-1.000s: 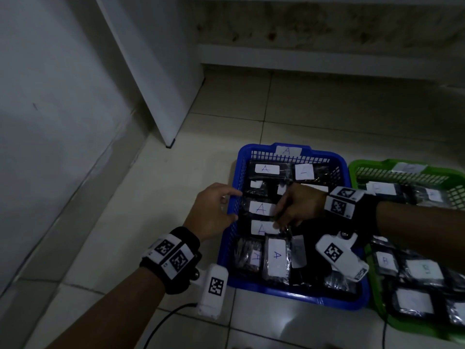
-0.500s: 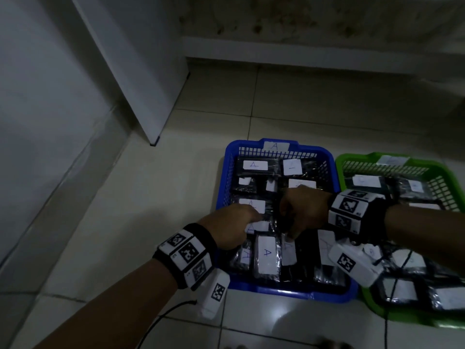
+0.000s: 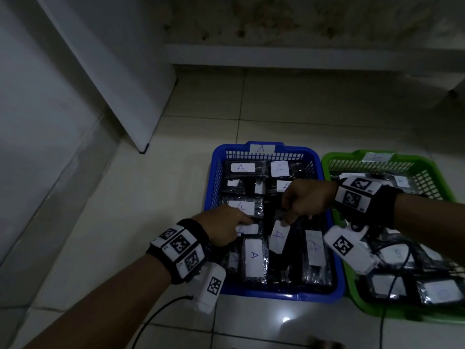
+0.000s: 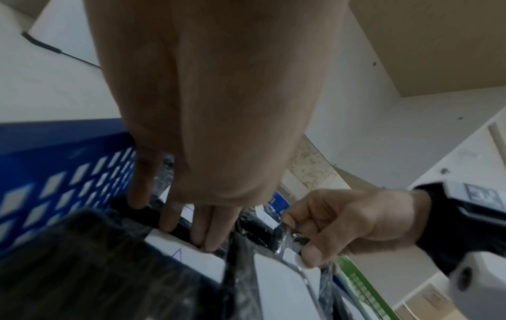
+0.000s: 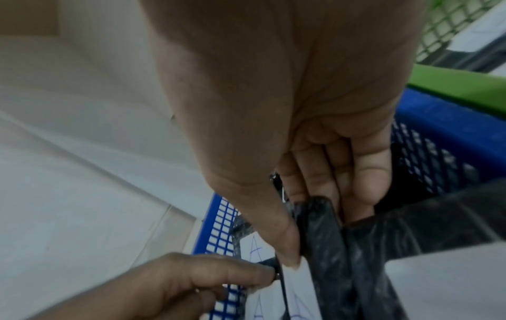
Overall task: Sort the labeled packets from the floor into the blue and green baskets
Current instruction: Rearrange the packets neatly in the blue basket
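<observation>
Both hands are working inside the blue basket (image 3: 337, 275): the right hand (image 3: 305, 201) is pinching the top edge of a black packet with an "A" label (image 3: 278, 237) between thumb and curled fingers, tilting it up near the basket's centre, while the left hand (image 3: 222, 226), at about 9 o'clock from it, is pressing straightened fingers (image 4: 210, 229) onto neighbouring packets (image 3: 253, 256) lying flat. Judging by the matching "A" tag on the basket's far rim (image 3: 261, 148), the step in hand is seating this packet among the others of its kind; the next move is likely calling for lowering it into a gap and letting go without dragging the crinkly wrappers beside it. At 3 o'clock, the green basket (image 3: 357, 304) is sitting just beside the blue one, also holding labelled packets, their letters too dim to read. Crowding is the obstacle: packets are overlapping across the blue basket's floor, and a dark cable (image 3: 156, 316) is trailing over the floor tiles (image 3: 289, 104) at 7 o'clock.
</observation>
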